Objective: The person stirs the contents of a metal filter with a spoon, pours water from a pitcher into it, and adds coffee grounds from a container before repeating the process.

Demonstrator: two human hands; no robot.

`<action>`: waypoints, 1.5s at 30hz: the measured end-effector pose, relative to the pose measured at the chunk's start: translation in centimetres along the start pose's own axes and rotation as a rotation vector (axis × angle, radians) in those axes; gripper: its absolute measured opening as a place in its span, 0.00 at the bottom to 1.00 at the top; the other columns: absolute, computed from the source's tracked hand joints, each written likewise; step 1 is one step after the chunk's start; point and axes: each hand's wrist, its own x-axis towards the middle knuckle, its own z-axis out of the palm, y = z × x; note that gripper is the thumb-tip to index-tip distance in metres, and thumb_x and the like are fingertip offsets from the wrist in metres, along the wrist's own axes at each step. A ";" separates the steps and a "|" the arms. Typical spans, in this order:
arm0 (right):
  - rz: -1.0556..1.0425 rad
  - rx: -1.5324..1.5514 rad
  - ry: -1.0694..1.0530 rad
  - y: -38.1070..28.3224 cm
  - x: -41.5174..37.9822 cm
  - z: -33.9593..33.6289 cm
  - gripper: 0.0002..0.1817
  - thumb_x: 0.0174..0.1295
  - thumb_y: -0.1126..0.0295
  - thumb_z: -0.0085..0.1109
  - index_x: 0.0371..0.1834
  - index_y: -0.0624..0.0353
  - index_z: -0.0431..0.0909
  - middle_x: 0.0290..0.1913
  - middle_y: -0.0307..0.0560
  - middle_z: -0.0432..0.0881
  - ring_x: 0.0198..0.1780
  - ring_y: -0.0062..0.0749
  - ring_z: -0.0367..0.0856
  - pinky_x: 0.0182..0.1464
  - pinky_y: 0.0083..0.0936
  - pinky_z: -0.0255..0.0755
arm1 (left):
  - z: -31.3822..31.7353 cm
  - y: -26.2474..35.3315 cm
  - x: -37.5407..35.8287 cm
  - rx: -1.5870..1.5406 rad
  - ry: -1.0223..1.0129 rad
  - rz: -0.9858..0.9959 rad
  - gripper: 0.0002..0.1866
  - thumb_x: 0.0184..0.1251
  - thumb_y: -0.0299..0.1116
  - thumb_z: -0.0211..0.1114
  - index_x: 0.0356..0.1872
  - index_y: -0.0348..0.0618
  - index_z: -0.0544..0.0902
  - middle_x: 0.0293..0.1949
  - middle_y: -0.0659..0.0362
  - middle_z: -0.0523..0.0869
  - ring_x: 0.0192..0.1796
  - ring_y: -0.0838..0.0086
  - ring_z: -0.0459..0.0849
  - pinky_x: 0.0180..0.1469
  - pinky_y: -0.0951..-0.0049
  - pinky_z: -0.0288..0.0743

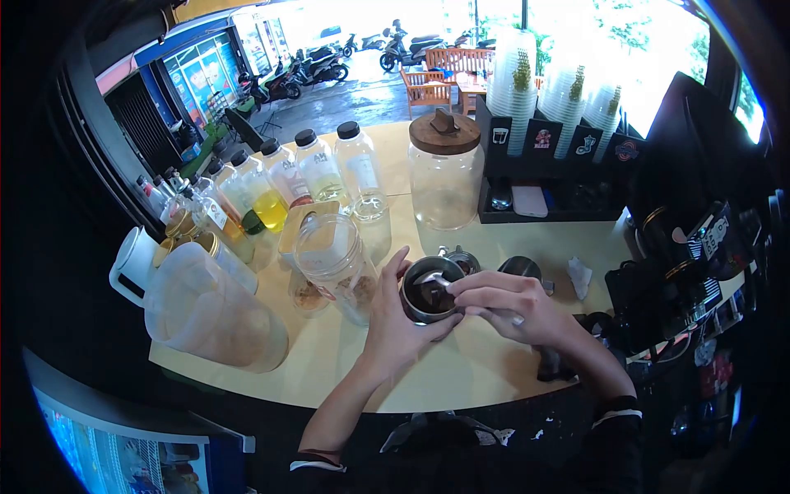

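My left hand (390, 313) is wrapped round a metal cup (406, 298) over the middle of the counter. Dark contents show inside the cup. My right hand (512, 306) pinches the handle of a spoon (439, 285), whose bowl end dips into the cup. Just left of my left hand stands an open transparent jar (327, 247) with brown bits low inside it. Behind the cup sits a small metal-and-glass item (466, 262), partly covered by the cup and my right hand. A dark cylindrical cup (520, 267) lies beyond my right hand.
Several black-capped bottles (317, 169) line the counter's far left edge. A large plastic pitcher (210, 317) stands at the left. A wooden-lidded jar (445, 181) is at the back, beside a black cup rack (559, 169). Dark equipment (666, 272) occupies the right, near a crumpled tissue (579, 277).
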 end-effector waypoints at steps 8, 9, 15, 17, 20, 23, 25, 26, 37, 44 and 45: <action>-0.033 -0.042 0.013 -0.2 -0.4 0.5 0.11 0.57 0.75 0.64 0.43 0.59 0.79 0.48 0.46 0.82 0.43 0.40 0.84 0.45 0.31 0.80 | -1.6 -3.6 2.0 -0.451 -0.322 0.016 0.60 0.39 0.31 0.80 0.74 0.44 0.48 0.56 0.50 0.77 0.62 0.64 0.75 0.67 0.62 0.64; -0.045 -0.028 0.005 -0.2 -0.4 0.4 0.11 0.57 0.74 0.65 0.43 0.59 0.79 0.48 0.46 0.82 0.43 0.40 0.84 0.45 0.31 0.80 | -1.6 -3.9 2.3 -0.482 -0.362 0.038 0.61 0.39 0.30 0.80 0.75 0.46 0.47 0.57 0.51 0.77 0.62 0.65 0.75 0.68 0.62 0.63; 0.013 -0.041 0.011 0.0 -0.7 -0.4 0.10 0.57 0.75 0.64 0.43 0.60 0.78 0.48 0.47 0.82 0.43 0.41 0.84 0.45 0.30 0.80 | -1.8 -4.5 2.9 -0.576 -0.484 -0.008 0.63 0.38 0.21 0.78 0.76 0.47 0.45 0.61 0.52 0.70 0.65 0.68 0.70 0.69 0.65 0.63; 0.005 -0.010 0.018 -0.2 -0.8 -0.5 0.11 0.57 0.75 0.64 0.43 0.60 0.78 0.48 0.47 0.82 0.43 0.41 0.84 0.45 0.31 0.80 | -1.9 -4.9 3.1 -0.580 -0.505 0.011 0.62 0.38 0.21 0.78 0.76 0.47 0.45 0.60 0.53 0.71 0.65 0.68 0.70 0.69 0.65 0.63; -0.008 -0.024 0.025 0.0 -0.6 -0.3 0.11 0.57 0.76 0.64 0.44 0.60 0.78 0.47 0.47 0.82 0.43 0.42 0.84 0.44 0.31 0.80 | -1.7 -4.7 2.9 -0.561 -0.478 0.049 0.63 0.37 0.22 0.79 0.75 0.45 0.46 0.60 0.52 0.71 0.64 0.67 0.71 0.68 0.64 0.64; -0.037 -0.041 0.021 0.1 -0.2 0.2 0.12 0.56 0.77 0.64 0.44 0.60 0.77 0.47 0.47 0.82 0.42 0.42 0.84 0.44 0.31 0.80 | -1.2 -3.1 2.1 -0.375 -0.358 0.102 0.64 0.35 0.26 0.82 0.75 0.44 0.47 0.59 0.51 0.72 0.63 0.66 0.73 0.67 0.64 0.65; -0.053 0.006 -0.003 0.0 -0.1 0.4 0.12 0.56 0.77 0.63 0.44 0.60 0.77 0.48 0.47 0.82 0.44 0.42 0.84 0.45 0.33 0.80 | -1.0 -2.2 1.7 -0.207 -0.278 0.127 0.65 0.33 0.28 0.84 0.74 0.44 0.48 0.58 0.51 0.72 0.62 0.65 0.74 0.66 0.63 0.66; -0.053 0.008 -0.003 0.2 -0.2 0.3 0.12 0.56 0.77 0.63 0.44 0.60 0.77 0.48 0.47 0.82 0.44 0.42 0.84 0.45 0.33 0.80 | -0.9 -2.0 1.5 -0.190 -0.234 0.067 0.65 0.32 0.30 0.84 0.74 0.44 0.48 0.57 0.51 0.73 0.62 0.65 0.74 0.66 0.63 0.66; 0.039 0.011 0.028 0.2 -0.4 0.1 0.10 0.57 0.75 0.64 0.42 0.59 0.80 0.47 0.46 0.83 0.43 0.41 0.84 0.45 0.31 0.80 | -1.8 -4.4 2.8 -0.461 -0.400 0.028 0.64 0.37 0.30 0.82 0.76 0.48 0.45 0.58 0.51 0.76 0.63 0.64 0.74 0.69 0.60 0.62; 0.057 -0.058 0.032 0.1 -0.3 -0.1 0.10 0.58 0.74 0.64 0.43 0.59 0.80 0.47 0.46 0.83 0.44 0.41 0.85 0.45 0.32 0.81 | -2.1 -5.0 3.3 -0.609 -0.498 -0.009 0.66 0.34 0.23 0.81 0.76 0.47 0.45 0.59 0.53 0.74 0.63 0.68 0.72 0.69 0.65 0.61; 0.059 -0.060 0.033 -0.1 -0.3 -0.1 0.10 0.58 0.74 0.64 0.43 0.59 0.80 0.47 0.46 0.83 0.44 0.41 0.85 0.45 0.32 0.81 | -2.0 -5.1 3.4 -0.629 -0.509 -0.013 0.66 0.34 0.24 0.81 0.76 0.47 0.45 0.59 0.54 0.74 0.64 0.68 0.72 0.69 0.65 0.60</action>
